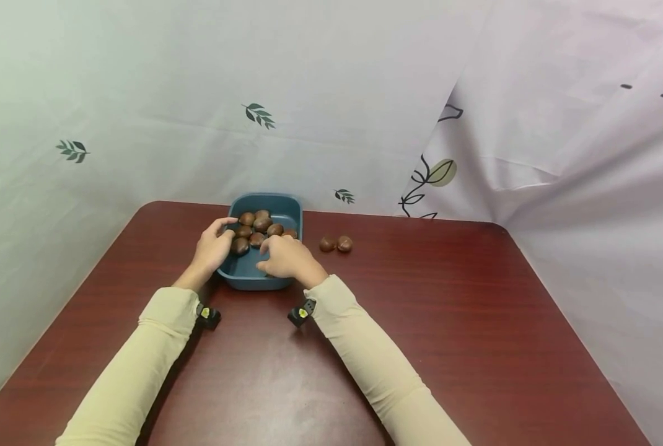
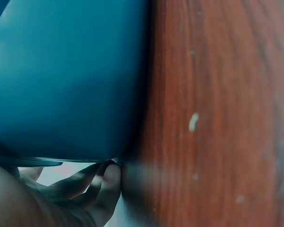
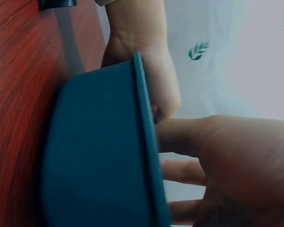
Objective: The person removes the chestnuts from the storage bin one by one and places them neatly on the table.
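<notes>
A blue rectangular plastic bin stands at the back of the table, left of centre. Several glossy brown chestnuts lie in it, mostly toward its back and left. My left hand grips the bin's left side, its thumb at the rim and its fingers down along the outer wall; those fingers show beside the wall in the left wrist view. Over the front right part of the bin, my right hand reaches inside with fingers bent downward. Its fingertips are hidden behind the rim in the right wrist view, so I cannot tell whether they hold a chestnut.
Two more chestnuts sit side by side on the dark red wooden table, right of the bin. A pale cloth with leaf prints hangs behind the table's back edge. Each wrist carries a small black camera.
</notes>
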The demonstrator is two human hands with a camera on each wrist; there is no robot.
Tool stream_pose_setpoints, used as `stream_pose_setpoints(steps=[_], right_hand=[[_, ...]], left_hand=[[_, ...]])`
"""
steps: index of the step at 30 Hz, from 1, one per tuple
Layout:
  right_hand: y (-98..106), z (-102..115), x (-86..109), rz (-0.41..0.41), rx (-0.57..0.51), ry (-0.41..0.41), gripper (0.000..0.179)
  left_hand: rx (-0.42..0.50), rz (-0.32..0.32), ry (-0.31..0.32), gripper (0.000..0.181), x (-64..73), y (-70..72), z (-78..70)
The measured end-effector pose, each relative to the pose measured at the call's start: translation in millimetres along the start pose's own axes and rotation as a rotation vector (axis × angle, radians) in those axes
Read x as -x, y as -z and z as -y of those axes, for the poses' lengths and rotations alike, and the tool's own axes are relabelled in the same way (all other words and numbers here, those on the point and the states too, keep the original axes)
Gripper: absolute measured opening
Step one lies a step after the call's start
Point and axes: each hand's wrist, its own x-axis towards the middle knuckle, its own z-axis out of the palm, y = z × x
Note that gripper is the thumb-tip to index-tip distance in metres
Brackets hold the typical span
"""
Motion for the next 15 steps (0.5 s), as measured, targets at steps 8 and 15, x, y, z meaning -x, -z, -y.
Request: stream_pose_setpoints(steps=[8,15], right_hand=[[-4.1,1.2,-11.5,0.171,0.067,0.033,0.038],[-4.2,1.4,-17.6,0.253,0.095,0.099,0.031]], left_hand=[[-0.007,0.006,-0.005,0.046,2.0,0.5,0.1],[-0.009,0.005,0.001,0.046,2.0,0.7,-0.5]])
